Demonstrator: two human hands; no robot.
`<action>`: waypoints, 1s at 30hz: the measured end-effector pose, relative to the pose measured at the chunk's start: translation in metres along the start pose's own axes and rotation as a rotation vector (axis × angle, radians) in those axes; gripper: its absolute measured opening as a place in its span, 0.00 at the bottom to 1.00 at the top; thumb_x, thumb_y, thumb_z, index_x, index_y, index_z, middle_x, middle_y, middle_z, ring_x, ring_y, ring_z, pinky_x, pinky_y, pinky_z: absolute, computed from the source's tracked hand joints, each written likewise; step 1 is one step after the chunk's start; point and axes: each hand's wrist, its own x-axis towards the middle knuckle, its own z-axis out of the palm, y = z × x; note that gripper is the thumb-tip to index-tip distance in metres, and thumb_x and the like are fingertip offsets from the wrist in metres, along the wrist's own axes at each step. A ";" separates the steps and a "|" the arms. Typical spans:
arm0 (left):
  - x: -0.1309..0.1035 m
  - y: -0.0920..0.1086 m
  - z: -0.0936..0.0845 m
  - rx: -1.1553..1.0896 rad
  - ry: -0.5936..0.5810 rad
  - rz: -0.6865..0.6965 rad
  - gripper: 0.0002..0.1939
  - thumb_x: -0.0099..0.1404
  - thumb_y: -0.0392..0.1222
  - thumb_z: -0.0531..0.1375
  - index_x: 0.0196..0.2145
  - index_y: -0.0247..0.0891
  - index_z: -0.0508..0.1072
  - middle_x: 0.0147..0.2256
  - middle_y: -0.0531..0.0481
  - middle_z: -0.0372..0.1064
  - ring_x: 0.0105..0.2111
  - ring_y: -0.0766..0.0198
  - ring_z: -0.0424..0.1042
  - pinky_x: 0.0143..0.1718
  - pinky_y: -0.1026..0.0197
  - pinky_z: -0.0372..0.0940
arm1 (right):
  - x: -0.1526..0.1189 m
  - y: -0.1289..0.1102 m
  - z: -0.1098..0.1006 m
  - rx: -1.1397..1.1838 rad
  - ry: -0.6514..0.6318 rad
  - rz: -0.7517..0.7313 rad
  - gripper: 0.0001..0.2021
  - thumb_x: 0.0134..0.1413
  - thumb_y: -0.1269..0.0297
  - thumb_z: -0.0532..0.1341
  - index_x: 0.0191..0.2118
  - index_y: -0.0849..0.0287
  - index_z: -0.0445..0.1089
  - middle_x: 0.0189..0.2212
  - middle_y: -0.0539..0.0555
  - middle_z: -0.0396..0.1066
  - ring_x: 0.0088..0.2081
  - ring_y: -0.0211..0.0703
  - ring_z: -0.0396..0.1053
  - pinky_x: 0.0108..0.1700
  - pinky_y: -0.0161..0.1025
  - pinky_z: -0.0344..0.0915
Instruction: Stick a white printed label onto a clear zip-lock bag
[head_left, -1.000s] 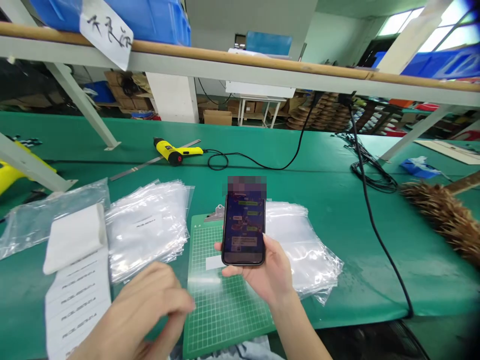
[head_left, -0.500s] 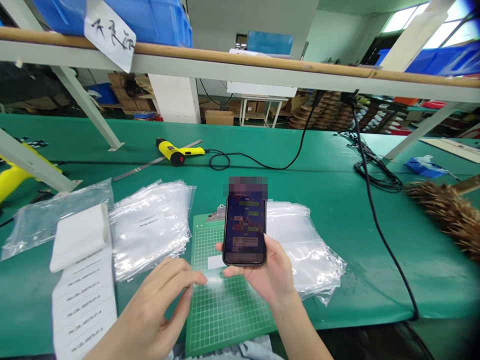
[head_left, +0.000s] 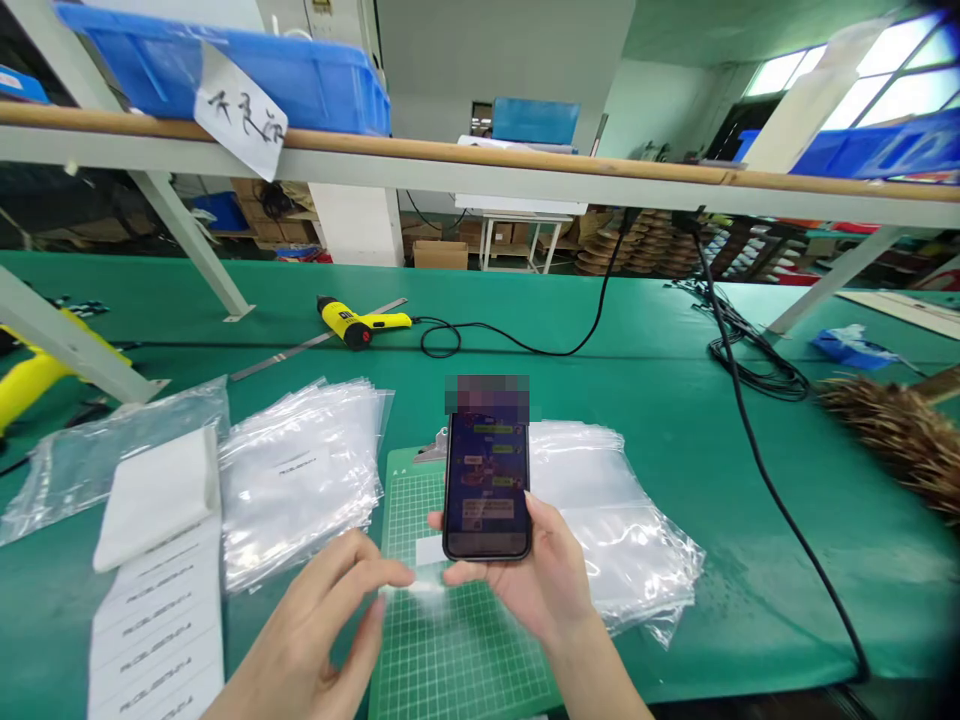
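A dark smartphone (head_left: 489,490) with a chat on its lit screen is held upright by my right hand (head_left: 536,580), fingers and thumb around its lower edges. To its left, my left hand (head_left: 322,620) hovers over the green cutting mat (head_left: 465,650), fingers bent and apart, holding nothing. The mat has a metal clip at its top, and a small white label (head_left: 430,549) lies on it beside the phone. Clear plastic bags (head_left: 300,470) are stacked left of the mat, the top one printed. More clear bags (head_left: 615,530) lie to the right, partly behind my right hand.
Printed label sheets (head_left: 161,620) lie at the left. A yellow heat gun (head_left: 356,325) rests on a metal ruler behind, its black cable (head_left: 525,348) running right. Coiled cables (head_left: 757,350) and a feather duster (head_left: 892,430) are at the right. A shelf beam (head_left: 480,170) spans above.
The view has tilted up slightly, so the table and hands appear lower. My right hand still holds the phone, and my left hand keeps nearly the same pose.
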 end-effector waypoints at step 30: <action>0.052 0.008 0.050 -0.732 0.263 -0.518 0.21 0.66 0.54 0.48 0.52 0.43 0.65 0.49 0.49 0.67 0.49 0.59 0.65 0.47 0.61 0.63 | 0.005 0.007 -0.002 0.048 -0.036 -0.006 0.17 0.56 0.57 0.56 0.47 0.61 0.69 0.41 0.58 0.74 0.37 0.47 0.73 0.32 0.44 0.75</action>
